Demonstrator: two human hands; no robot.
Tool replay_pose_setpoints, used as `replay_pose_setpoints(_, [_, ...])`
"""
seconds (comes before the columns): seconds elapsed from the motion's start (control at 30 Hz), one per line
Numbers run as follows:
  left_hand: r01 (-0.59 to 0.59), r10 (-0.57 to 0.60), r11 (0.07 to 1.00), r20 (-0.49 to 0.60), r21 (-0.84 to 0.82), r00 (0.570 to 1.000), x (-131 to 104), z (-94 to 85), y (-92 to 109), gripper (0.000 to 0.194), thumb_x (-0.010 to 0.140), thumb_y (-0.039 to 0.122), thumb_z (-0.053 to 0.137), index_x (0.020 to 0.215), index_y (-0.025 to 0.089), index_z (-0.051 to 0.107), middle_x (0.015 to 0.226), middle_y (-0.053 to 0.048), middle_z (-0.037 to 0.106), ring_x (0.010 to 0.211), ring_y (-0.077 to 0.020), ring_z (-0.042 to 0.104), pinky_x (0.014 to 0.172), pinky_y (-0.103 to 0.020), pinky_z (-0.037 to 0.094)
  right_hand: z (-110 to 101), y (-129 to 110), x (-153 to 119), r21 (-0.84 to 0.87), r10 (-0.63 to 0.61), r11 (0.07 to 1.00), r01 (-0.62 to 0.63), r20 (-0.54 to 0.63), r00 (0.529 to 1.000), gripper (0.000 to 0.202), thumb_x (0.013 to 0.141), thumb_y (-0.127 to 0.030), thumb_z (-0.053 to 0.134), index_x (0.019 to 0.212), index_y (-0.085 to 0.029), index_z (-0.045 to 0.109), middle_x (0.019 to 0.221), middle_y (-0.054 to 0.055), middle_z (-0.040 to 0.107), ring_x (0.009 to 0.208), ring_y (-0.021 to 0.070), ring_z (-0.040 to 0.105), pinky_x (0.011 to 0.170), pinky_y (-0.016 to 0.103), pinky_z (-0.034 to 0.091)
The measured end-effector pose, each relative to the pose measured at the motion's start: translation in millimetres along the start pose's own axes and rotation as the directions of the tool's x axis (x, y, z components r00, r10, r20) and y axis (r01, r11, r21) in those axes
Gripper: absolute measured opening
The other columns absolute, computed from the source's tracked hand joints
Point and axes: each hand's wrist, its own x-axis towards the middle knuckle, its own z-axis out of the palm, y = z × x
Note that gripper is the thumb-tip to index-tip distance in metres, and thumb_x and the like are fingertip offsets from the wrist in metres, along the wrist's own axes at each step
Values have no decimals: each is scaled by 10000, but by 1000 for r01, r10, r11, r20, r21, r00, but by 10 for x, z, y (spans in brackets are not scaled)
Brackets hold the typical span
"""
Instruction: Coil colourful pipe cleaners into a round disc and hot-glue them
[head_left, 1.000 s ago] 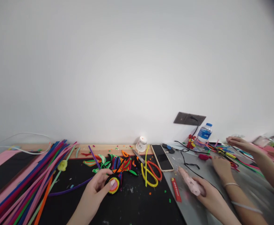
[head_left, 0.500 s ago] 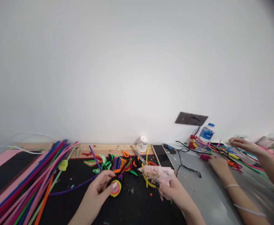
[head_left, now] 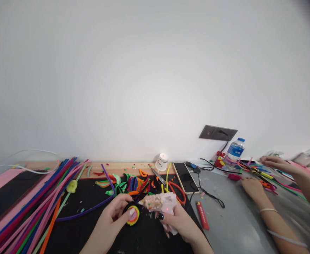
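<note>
The left hand point(head_left: 112, 220) pinched the round coiled piece point(head_left: 133, 215), low over the black mat point(head_left: 88, 233), and the right hand point(head_left: 180, 222) was wrapped round the pink glue gun point(head_left: 160, 203), its nozzle right beside that piece! Behind them a pale wooden strip point(head_left: 99, 165) ran along the foot of a plain white wall point(head_left: 133, 77). A dark socket plate point(head_left: 218, 132) sat on that wall, above the grey tabletop point(head_left: 224, 225), where a red packet point(head_left: 202, 215) lay near the phone point(head_left: 186, 178). Further right, another person's hands point(head_left: 252, 188) reached among coloured stems point(head_left: 274, 183).

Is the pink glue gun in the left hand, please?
No, the right hand grips the glue gun; the left hand holds a round, yellow-edged piece.
</note>
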Motion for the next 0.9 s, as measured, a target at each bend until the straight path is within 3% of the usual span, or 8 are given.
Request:
replay_pose_setpoints(0.53, [-7,7,1000,50,-15,999,-14,-2,-34,152,729,296,646,853,227,591,662,32,609,665,-173,564,594,-234,411,0,15,-2,-17,11,1000,-11,20,1000,568,632,-423,713,1060,-120,495,491,-88,500,365,47,378,359,160,315])
replay_pose_setpoints(0.9, [5,-3,1000,95,-28,995,-11,-5,-49,152,746,302,637,861,224,576,681,30,606,676,-167,550,608,-236,399,26,-78,-33,-43,28,999,-26,47,998,507,634,-463,701,984,-136,533,496,-79,494,375,46,377,362,161,288])
